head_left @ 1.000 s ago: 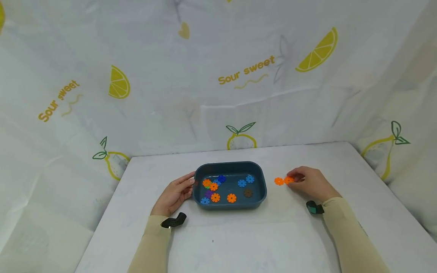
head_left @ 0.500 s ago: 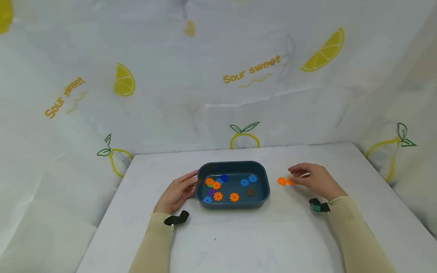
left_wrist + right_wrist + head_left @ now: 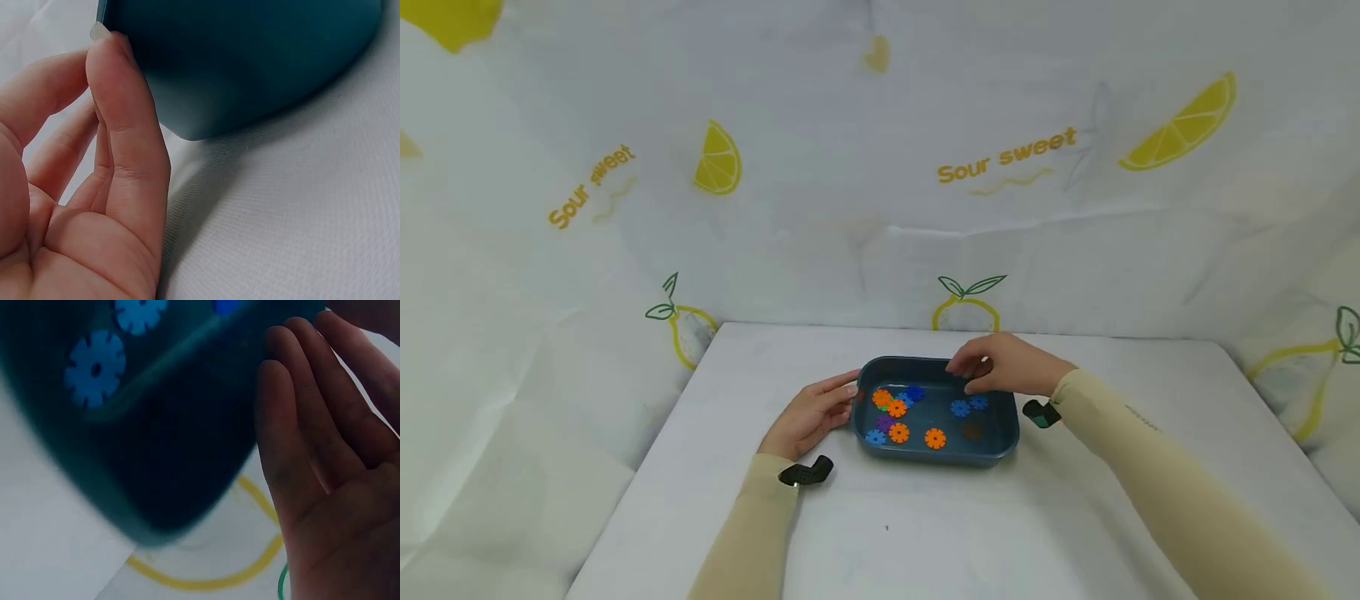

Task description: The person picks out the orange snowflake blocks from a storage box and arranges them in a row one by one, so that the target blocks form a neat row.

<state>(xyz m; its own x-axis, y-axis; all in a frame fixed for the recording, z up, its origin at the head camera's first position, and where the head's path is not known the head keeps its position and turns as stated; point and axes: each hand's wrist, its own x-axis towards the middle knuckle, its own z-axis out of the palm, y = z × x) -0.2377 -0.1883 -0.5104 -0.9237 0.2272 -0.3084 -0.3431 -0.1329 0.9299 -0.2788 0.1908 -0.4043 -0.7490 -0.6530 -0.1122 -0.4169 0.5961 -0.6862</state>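
Blue notched plastic discs (image 3: 960, 408) in a dark-blue rectangular tray (image 3: 936, 458) seem sought by the loose-fingered, apparently empty right hand (image 3: 1007, 364); the tray is touched by the straight-fingered left hand (image 3: 808, 417); pinching is probably needed next.

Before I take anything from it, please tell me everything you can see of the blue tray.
The blue tray is dark, open on top and rectangular, with rounded corners, raised walls and a thin rim. Its smooth surface looks like plastic. It stands upright on the white table, its long sides at front and back. Notched discs, mostly orange and blue, lie inside, some overlapping. The left hand touches its left end; the right hand is over its back right part, contact unclear.
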